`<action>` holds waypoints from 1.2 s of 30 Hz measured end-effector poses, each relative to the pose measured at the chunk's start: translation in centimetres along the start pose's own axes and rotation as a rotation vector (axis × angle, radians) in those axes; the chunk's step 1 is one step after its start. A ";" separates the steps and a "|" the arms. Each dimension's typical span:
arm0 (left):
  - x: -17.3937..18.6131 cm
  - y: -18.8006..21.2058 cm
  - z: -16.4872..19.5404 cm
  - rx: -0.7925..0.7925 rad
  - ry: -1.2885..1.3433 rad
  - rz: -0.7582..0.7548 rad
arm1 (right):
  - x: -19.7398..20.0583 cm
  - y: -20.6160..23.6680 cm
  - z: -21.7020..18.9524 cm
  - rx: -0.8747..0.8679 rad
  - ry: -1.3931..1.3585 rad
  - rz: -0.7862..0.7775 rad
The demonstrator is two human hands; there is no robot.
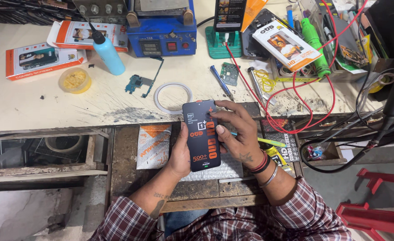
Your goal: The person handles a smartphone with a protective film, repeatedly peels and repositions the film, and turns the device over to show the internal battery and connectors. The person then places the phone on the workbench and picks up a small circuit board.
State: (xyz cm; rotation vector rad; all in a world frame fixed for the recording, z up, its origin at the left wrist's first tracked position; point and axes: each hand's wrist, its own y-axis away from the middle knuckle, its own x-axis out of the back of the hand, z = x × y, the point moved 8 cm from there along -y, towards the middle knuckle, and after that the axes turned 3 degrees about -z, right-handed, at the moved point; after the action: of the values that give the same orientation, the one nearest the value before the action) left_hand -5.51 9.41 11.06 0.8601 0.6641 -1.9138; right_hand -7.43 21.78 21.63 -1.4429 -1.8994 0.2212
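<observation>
Two hands hold a dark phone screen panel at the counter's front edge.

The left hand (pixel 179 154) clamps its fingers on the left edge of the phone screen panel (pixel 201 135); the right hand (pixel 236 134) grips its right edge, fingers pressed on the face. Beyond the panel on the counter (pixel 36 102) lie a white ring (pixel 173 97) and a blue screwdriver (pixel 221 82); further left, a blue bottle (pixel 107 52).

Bright, even overhead light on the pale desk (pixel 36 102); soft short shadows, sharp focus, slight wide-angle bending at its far corners.
</observation>
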 end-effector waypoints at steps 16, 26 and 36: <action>-0.2 0.1 0.4 -0.022 -0.055 0.005 | -0.2 -0.1 0.2 -0.025 -0.041 -0.010; -0.1 0.1 0.3 -0.014 -0.031 0.019 | -0.1 0.0 0.5 -0.055 -0.052 -0.011; -0.2 -0.1 0.2 -0.009 -0.028 0.016 | -0.1 0.0 0.3 -0.034 -0.037 -0.012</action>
State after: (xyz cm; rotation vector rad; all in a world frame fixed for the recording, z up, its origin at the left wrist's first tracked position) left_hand -5.60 9.37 11.33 0.8289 0.6465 -1.9037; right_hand -7.61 21.79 21.40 -1.4589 -1.9494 0.2116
